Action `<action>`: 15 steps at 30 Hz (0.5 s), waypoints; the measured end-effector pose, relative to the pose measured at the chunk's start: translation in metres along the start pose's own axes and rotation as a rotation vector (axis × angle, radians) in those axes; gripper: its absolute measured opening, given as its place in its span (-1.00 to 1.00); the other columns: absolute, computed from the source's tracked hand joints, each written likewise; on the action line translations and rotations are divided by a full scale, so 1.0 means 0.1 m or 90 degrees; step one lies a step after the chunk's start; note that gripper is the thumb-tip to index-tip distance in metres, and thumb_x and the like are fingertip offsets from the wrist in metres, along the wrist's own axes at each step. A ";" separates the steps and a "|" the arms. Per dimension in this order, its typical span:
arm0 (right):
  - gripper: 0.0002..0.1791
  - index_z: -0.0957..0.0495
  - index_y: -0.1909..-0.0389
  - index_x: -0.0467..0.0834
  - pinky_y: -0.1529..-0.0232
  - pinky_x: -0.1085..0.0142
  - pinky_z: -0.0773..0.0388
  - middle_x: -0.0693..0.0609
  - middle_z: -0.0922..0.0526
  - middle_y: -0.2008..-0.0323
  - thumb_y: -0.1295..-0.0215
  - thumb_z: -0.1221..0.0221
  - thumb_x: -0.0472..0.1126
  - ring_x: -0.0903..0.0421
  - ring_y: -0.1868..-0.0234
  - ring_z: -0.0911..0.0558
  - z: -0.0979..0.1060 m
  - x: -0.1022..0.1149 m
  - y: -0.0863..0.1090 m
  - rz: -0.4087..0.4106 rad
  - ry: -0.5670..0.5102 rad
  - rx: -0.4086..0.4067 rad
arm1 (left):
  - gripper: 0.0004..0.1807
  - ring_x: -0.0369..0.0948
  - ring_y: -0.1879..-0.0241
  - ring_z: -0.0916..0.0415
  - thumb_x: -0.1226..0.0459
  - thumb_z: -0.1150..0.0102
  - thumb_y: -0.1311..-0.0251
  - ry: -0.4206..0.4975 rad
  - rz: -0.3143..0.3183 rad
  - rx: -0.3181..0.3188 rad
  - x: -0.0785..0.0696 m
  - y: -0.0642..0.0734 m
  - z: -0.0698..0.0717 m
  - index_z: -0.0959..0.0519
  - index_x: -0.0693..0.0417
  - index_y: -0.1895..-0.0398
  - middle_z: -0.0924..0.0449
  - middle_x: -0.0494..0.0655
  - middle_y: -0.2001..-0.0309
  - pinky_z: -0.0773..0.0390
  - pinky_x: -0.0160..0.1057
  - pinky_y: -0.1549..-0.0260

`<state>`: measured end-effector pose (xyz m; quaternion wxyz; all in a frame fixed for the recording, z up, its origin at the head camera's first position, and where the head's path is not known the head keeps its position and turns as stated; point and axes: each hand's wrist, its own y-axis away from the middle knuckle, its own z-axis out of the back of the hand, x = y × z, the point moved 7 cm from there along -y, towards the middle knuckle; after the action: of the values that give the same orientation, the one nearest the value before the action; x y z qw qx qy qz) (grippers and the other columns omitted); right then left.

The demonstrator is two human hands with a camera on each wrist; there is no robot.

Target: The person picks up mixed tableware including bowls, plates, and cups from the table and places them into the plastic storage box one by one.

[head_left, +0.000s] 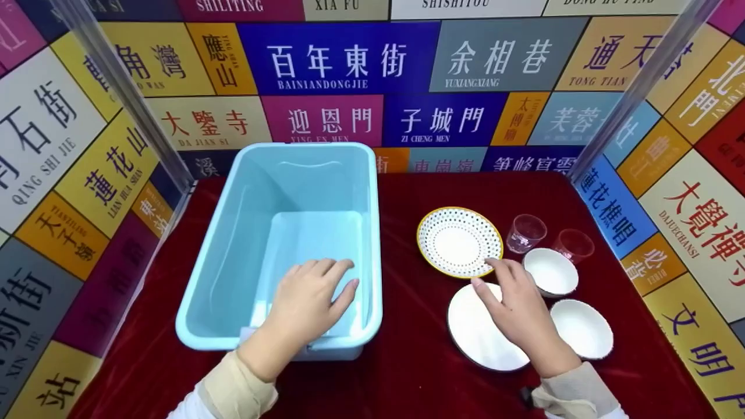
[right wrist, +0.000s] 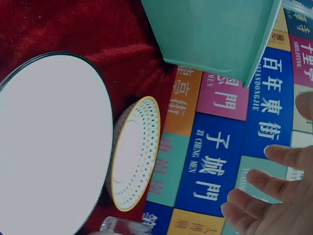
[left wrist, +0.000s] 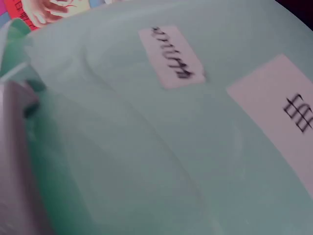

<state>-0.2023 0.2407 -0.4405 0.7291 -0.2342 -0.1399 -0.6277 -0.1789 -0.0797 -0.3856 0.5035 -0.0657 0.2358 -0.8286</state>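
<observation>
My left hand (head_left: 308, 299) is over the near end of the light blue tub (head_left: 375, 244), fingers loosely bent and holding nothing. In the left wrist view the tub's side, bearing paper labels (left wrist: 172, 58), fills the picture. Above the flat white plate (head_left: 480, 334) hovers my right hand (head_left: 518, 302), also holding nothing. Its fingers spread apart in the right wrist view. Just beyond its fingertips lies a dotted bowl (head_left: 457, 241) with a yellow rim. Two small white bowls (head_left: 550, 272) (head_left: 582, 329) sit to the right of that hand, partly behind it.
Two clear cups, one (head_left: 526, 233) beside the dotted bowl and another (head_left: 573, 244) further right, stand near the white bowls. A dark red cloth (head_left: 413, 366) covers the table. Sign-patterned panels (head_left: 337, 58) rise at the back and both sides, with clear posts (head_left: 628, 87) at the corners.
</observation>
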 end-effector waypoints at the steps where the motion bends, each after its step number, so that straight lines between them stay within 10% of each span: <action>1: -0.35 -0.37 -0.37 -0.27 -0.32 -0.29 -0.36 -0.29 -0.40 -0.30 -0.52 -0.03 0.14 -0.30 -0.34 -0.36 -0.01 -0.03 -0.01 -0.009 -0.012 -0.001 | -0.72 -0.11 0.26 -0.68 0.04 -0.11 -0.42 0.003 -0.013 -0.017 -0.02 0.01 0.02 -0.67 -0.09 -0.01 -0.74 -0.16 0.20 -0.65 -0.15 0.39; 15: -0.34 -0.38 -0.31 -0.44 -0.26 -0.15 -0.51 -0.43 -0.56 -0.15 -0.54 0.05 0.08 -0.31 -0.20 -0.55 -0.13 -0.75 -0.41 -0.198 -0.133 0.025 | -0.94 -0.26 0.66 -0.47 0.24 -0.27 -0.23 0.026 -0.063 -0.088 -0.11 0.14 0.22 -0.72 -0.04 0.32 -0.61 -0.26 0.60 -0.39 -0.35 0.66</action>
<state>-0.2571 0.2938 -0.4820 0.6090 -0.2592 -0.2619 -0.7024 -0.1545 -0.0825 -0.3710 0.4515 -0.0951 0.2989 -0.8353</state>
